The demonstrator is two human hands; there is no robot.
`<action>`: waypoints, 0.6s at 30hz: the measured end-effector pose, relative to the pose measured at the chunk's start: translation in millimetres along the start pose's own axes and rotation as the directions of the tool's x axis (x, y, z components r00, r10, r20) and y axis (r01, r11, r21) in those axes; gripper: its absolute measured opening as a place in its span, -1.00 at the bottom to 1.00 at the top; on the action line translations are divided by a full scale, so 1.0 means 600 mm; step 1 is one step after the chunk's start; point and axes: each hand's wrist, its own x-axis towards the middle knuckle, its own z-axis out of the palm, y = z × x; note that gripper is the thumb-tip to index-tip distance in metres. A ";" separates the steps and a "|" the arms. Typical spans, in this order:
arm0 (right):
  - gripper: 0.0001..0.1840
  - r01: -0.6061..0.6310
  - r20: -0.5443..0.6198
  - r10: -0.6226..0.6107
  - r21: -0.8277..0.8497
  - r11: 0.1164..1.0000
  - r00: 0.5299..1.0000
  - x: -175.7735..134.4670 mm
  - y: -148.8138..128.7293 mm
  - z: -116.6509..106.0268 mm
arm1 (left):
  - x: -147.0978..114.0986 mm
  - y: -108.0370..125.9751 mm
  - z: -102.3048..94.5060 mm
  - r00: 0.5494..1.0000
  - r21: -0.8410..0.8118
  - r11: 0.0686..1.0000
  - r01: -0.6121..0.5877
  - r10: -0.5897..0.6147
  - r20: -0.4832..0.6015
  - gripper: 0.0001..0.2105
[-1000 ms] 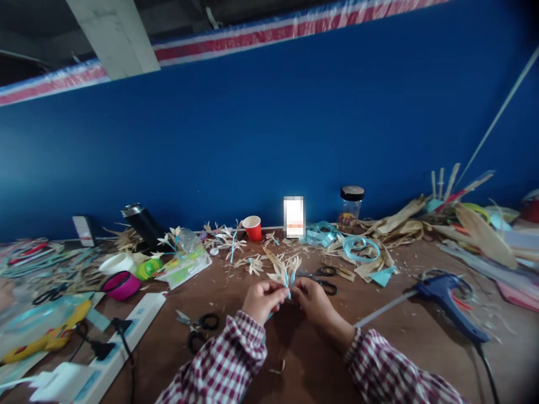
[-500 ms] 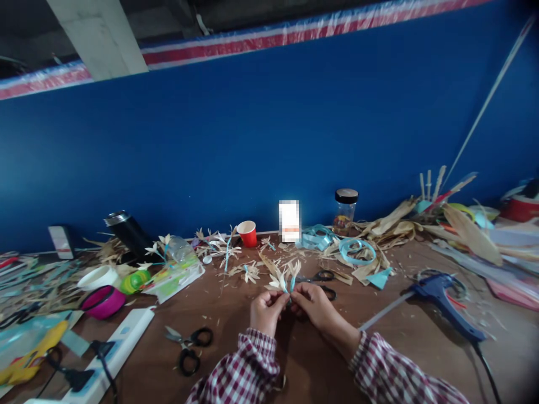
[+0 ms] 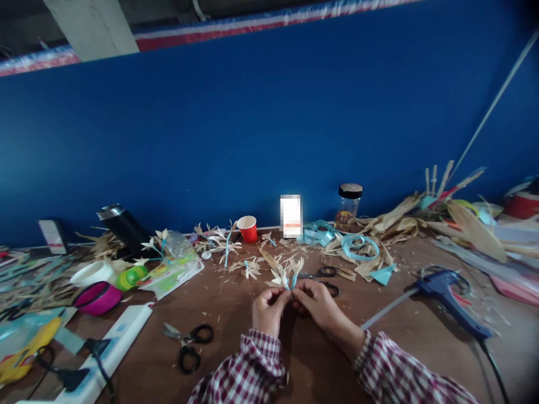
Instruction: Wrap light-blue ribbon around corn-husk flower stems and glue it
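Observation:
Two pale husk flowers with light-blue wrapped stems stand between my hands at the middle of the table. My left hand [image 3: 268, 310] pinches the stem of the left husk flower [image 3: 279, 275]. Fingers closed, my right hand [image 3: 316, 306] grips the stem of the right husk flower [image 3: 296, 269]. The fingertips of both hands nearly meet, and the lower stem ends are hidden behind them. Just beyond my right hand lies a pair of black-handled scissors [image 3: 326, 272], partly covered by it. Another finished-looking husk flower [image 3: 251, 268] rests on the table farther back.
Open scissors [image 3: 189, 347] lie left of my forearm, beside a white power strip [image 3: 122, 342]. At the right is a blue glue gun [image 3: 452, 300] with its glue stick pointing toward my wrist. Along the back stand a red paper cup [image 3: 248, 230], a lidded jar [image 3: 348, 206] and blue ribbon [image 3: 360, 248].
The camera view has shifted slightly. Both hands keep their pinch on the flower stems, with only a small shift of the fingers.

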 end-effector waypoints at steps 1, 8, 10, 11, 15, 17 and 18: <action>-0.76 0.007 0.001 -0.007 0.005 1.000 1.000 0.000 0.000 0.000 | -0.001 0.000 0.000 1.000 -0.003 1.000 -0.006 0.006 -0.004 -0.71; -0.76 -0.004 -0.003 0.004 0.026 1.000 1.000 0.000 0.006 -0.002 | -0.002 0.002 -0.004 1.000 -0.019 1.000 0.022 -0.022 0.001 -0.73; -0.75 -0.009 0.005 0.008 0.044 0.999 1.000 0.000 0.007 -0.003 | -0.003 0.004 -0.004 1.000 -0.029 0.999 0.025 -0.025 0.005 -0.73; -0.75 -0.006 0.011 0.005 0.051 0.999 1.000 0.001 0.007 -0.004 | -0.004 0.004 -0.005 1.000 -0.033 0.999 0.022 -0.021 0.007 -0.74; -0.72 0.022 0.021 -0.024 0.062 0.998 1.000 0.003 0.006 -0.005 | -0.005 0.005 -0.004 1.000 -0.059 0.998 0.002 -0.001 0.023 -0.75; -0.71 0.027 0.016 -0.028 0.071 0.997 0.999 0.003 0.004 -0.004 | -0.004 0.003 -0.004 0.999 -0.079 0.997 0.011 -0.008 0.036 -0.75; -0.71 0.022 0.014 -0.023 0.077 0.997 1.000 0.002 0.003 -0.003 | -0.003 0.002 -0.004 0.999 -0.086 0.996 0.017 -0.014 0.038 -0.75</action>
